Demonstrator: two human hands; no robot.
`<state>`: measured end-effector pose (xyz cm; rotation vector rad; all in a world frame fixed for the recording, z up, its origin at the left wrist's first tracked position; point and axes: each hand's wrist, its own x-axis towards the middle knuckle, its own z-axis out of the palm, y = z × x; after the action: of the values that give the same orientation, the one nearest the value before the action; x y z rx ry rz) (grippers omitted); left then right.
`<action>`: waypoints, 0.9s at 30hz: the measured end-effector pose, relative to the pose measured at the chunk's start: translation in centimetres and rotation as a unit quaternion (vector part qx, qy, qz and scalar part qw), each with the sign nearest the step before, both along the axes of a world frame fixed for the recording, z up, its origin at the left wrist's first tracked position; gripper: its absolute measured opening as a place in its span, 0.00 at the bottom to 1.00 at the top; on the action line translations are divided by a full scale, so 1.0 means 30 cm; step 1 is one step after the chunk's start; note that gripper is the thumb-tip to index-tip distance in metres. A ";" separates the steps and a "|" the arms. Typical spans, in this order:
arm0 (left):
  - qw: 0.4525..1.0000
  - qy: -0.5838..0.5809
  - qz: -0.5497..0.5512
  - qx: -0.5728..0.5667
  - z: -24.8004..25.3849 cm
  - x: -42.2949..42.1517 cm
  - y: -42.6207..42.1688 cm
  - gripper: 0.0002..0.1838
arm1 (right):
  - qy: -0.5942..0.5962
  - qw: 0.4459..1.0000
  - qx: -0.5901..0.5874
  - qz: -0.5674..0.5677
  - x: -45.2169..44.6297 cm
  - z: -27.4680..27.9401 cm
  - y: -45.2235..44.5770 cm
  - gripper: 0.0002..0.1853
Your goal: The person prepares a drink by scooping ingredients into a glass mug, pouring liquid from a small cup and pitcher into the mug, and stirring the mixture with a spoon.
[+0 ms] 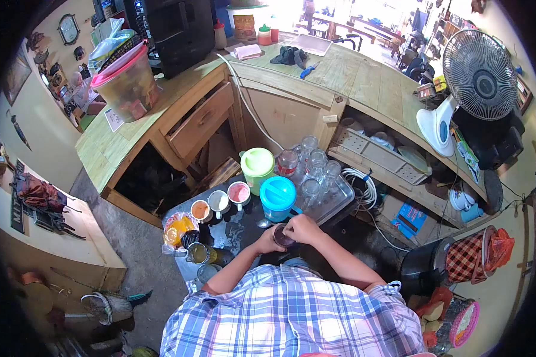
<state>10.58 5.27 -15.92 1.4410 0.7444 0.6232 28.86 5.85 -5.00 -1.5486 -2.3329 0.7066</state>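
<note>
My left hand (268, 242) is wrapped round a glass (284, 235) with dark contents, close to my body at the counter's near edge. Over its mouth, my right hand (302, 228) has its fingers closed; whatever they pinch is hidden. Just beyond stands a blue lidded pitcher (278, 201), and behind that a green lidded pitcher (257, 165). A metal spoon (264, 224) lies left of the blue pitcher. Three cups stand in a row farther left: one with orange contents (201, 210), one with white (219, 202), one with pink (239, 193).
Upturned glasses crowd a metal tray (341, 201) at the right. A jar of greenish liquid (201, 253) and a bag with yellow contents (178, 229) stand at the left. A wooden counter (363, 89) wraps around the far side, with a fan (482, 77) at right.
</note>
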 end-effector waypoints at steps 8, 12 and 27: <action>1.000 -0.002 -0.002 0.003 0.014 -0.002 -0.003 0.47 | 0.059 0.998 -0.020 0.019 0.003 -0.003 0.005 0.09; 1.000 -0.001 -0.008 -0.001 0.001 -0.001 0.001 0.47 | 0.032 0.999 0.010 0.009 0.007 -0.012 0.002 0.09; 1.000 -0.004 0.004 0.018 0.000 -0.001 0.000 0.47 | 0.016 1.000 0.012 0.017 -0.002 -0.005 0.002 0.09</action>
<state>10.57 5.26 -15.94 1.4687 0.7367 0.6503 28.80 5.90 -5.15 -1.4807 -2.3409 0.7033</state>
